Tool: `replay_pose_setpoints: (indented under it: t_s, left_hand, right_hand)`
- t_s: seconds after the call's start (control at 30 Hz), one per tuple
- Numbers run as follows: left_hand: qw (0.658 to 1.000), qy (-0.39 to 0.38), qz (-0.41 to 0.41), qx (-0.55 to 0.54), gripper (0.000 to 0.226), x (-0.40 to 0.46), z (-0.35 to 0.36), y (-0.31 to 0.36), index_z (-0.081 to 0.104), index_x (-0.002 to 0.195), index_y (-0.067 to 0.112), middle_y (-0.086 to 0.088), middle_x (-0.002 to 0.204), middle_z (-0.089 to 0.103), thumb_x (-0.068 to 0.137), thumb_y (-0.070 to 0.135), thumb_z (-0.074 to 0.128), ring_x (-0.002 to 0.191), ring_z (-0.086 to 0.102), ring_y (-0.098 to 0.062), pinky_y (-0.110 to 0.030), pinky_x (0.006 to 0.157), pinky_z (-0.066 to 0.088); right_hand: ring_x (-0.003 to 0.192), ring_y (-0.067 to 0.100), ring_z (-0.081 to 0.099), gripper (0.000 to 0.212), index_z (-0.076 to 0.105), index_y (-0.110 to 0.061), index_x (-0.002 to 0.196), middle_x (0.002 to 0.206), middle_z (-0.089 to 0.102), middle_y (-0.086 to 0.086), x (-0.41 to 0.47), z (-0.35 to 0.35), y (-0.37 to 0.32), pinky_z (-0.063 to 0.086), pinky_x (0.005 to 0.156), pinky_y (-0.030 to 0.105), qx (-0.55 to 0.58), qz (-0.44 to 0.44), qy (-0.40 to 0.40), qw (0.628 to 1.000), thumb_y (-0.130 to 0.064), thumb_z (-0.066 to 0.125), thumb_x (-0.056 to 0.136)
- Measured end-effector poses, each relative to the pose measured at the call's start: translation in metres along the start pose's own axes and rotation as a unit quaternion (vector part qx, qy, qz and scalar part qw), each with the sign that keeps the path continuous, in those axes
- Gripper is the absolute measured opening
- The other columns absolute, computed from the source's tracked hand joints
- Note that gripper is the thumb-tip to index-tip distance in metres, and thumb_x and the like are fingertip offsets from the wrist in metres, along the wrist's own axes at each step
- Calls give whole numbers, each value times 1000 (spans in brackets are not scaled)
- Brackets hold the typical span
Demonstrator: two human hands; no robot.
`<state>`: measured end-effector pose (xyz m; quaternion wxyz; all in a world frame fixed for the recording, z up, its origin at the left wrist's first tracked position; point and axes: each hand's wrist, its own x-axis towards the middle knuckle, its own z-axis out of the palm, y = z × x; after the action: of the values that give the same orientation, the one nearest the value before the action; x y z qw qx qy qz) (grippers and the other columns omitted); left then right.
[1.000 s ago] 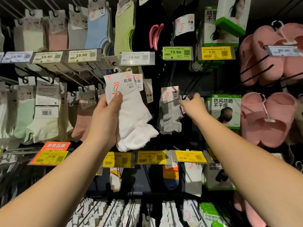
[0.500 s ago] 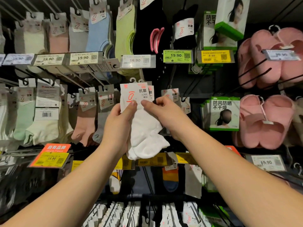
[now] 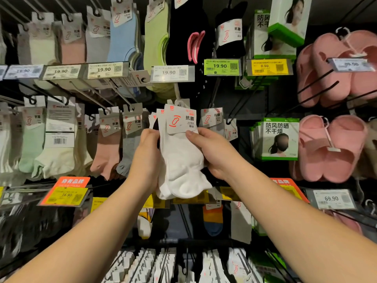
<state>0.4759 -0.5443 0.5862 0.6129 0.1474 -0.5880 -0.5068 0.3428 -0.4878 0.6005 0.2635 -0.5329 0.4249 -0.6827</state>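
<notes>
A pack of white ankle socks point(image 3: 180, 160) with a white card label printed in orange hangs in front of the shop display at centre. My left hand point(image 3: 146, 158) grips the pack along its left edge. My right hand point(image 3: 212, 154) holds its right side, thumb pressed on the front just under the label. The pack's plastic hook point(image 3: 179, 103) sits at the top near a display peg; whether it is on the peg is not clear.
Rows of pastel socks point(image 3: 106, 146) hang on pegs to the left, grey socks point(image 3: 212, 121) behind the pack. Price tags point(image 3: 172, 72) line the rails. Green mask boxes point(image 3: 278, 139) and pink slippers point(image 3: 330, 148) fill the right. More sock packs point(image 3: 163, 266) hang below.
My right hand left the grey socks on the peg and came across to take the white pack's right side. The white pack moved right and lower, to the centre.
</notes>
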Motion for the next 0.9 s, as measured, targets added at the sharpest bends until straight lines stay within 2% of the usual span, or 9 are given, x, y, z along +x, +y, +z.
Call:
replay_pose_setpoints:
  t_s: [0.07,0.1,0.23,0.37,0.47,0.57,0.67,0.73,0.9]
  left_hand:
    - [1000,-16,-3,-18,9,3,-3,-4,49,92,13,-10,87,58,99,18,51,78,58,-25,-38,65,45]
    - [1000,-19,-5,-19,14,4,-4,-5,47,89,18,-7,83,56,98,21,58,75,56,-23,-37,64,41]
    - [1000,-21,-6,-8,26,7,-8,-8,47,90,26,-7,97,62,90,33,72,79,61,-24,-42,66,45]
    - [1000,-1,7,-7,20,9,-5,-12,48,90,26,-4,98,64,95,24,67,82,64,-23,-39,66,50]
    - [999,23,32,1,21,12,-6,-13,47,90,27,-1,96,63,96,19,66,84,65,-20,-38,70,52]
    - [998,32,56,-3,21,12,-9,-8,45,92,26,2,97,63,97,15,63,79,66,-9,-27,63,56]
    - [997,28,74,2,21,15,-11,-6,45,93,26,-1,99,63,97,16,63,84,65,-13,-35,72,55]
    - [996,29,86,11,21,15,-10,-6,46,92,27,-1,98,62,96,18,64,88,64,-16,-40,77,53]
    - [995,32,94,-10,23,13,-5,-3,45,92,27,2,103,62,97,16,64,98,64,-18,-42,79,55]
  right_hand:
    - [107,24,71,17,66,-11,115,113,74,8,1,-2,1,56,95,41,34,5,3,999,-13,56,101]
    - [107,26,70,16,65,-11,114,114,74,9,1,-3,1,56,96,42,52,7,4,999,-13,55,102]
    - [109,28,69,15,63,-12,112,118,72,12,1,-9,-2,54,97,45,96,14,0,995,-11,51,103]
    - [107,28,69,17,63,-13,115,116,72,11,3,-18,-6,55,94,45,106,9,14,994,-12,50,103]
    - [96,24,72,14,62,-16,110,104,74,7,10,-36,-16,58,82,43,66,-27,64,995,-14,49,104]
    - [96,22,71,12,61,-20,107,107,73,6,18,-63,-27,55,84,42,-21,-81,123,989,-17,50,102]
    - [97,16,71,12,60,-27,107,109,72,-2,20,-77,-34,55,80,36,-120,-105,132,978,-22,50,101]
    - [99,13,71,13,60,-32,107,110,72,-7,21,-78,-36,56,83,35,-156,-116,125,973,-25,51,100]
    - [102,10,70,14,61,-32,110,111,73,-11,31,-74,-41,55,95,41,-157,-143,135,968,-27,52,100]
